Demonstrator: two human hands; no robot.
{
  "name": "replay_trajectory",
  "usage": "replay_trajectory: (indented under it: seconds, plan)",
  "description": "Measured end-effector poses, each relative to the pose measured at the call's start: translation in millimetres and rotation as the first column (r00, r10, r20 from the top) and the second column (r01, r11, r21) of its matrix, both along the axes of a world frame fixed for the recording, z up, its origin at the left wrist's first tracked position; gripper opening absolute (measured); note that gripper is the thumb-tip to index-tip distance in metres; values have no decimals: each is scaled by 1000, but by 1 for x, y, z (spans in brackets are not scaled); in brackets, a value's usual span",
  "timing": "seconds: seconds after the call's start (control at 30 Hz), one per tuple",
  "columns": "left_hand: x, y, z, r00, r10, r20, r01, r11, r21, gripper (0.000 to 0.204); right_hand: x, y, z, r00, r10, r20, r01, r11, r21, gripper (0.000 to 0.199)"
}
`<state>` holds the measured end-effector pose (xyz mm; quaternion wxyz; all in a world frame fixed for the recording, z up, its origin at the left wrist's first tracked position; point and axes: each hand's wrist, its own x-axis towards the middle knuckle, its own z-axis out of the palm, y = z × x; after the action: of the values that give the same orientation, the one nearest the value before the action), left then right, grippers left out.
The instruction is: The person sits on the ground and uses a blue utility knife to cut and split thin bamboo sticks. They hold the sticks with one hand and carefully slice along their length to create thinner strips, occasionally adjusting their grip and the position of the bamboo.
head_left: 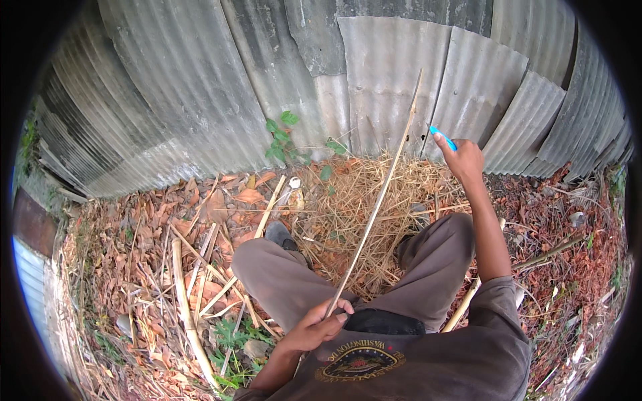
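Note:
My left hand (319, 326), low in front of my body, is closed around the lower end of a long, thin bamboo strip (378, 200). The strip slants up and away to the right, its far tip standing before the metal fence. My right hand (463, 160) is raised at the right with the arm stretched out. Its fingers wrap a bright blue handle (443, 138), apart from the strip. What kind of tool the handle belongs to, I cannot make out. Between my bent knees lies a black pad or cloth (386, 322) near my lap.
A corrugated metal fence (394, 87) stands close ahead. Straw-like shavings (348, 220) cover the ground between my feet. Bamboo poles (184, 301) and dry leaves (150, 260) lie at the left. A green plant (281, 137) grows against the fence. More sticks (552, 252) lie at the right.

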<state>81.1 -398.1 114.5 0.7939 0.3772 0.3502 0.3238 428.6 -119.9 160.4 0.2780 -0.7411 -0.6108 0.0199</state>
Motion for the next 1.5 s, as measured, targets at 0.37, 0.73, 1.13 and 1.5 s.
replay_trajectory:
  seconds: [0.37,0.73,1.13,1.5]
  plan:
    - [28,31,-5,984,1,180,7,999,-47,12,-104,-141,-50,805,588,81,-592,786,176,68]
    - [34,18,-1,996,83,-21,-81,994,72,14,-93,-147,-27,762,599,244,-639,757,137,70]
    - [32,-4,18,881,179,-438,12,917,400,18,-74,-95,-20,919,385,84,-394,893,219,69]
    - [23,-8,23,898,123,-422,25,944,328,18,-69,-84,-11,923,374,89,-383,912,147,71]
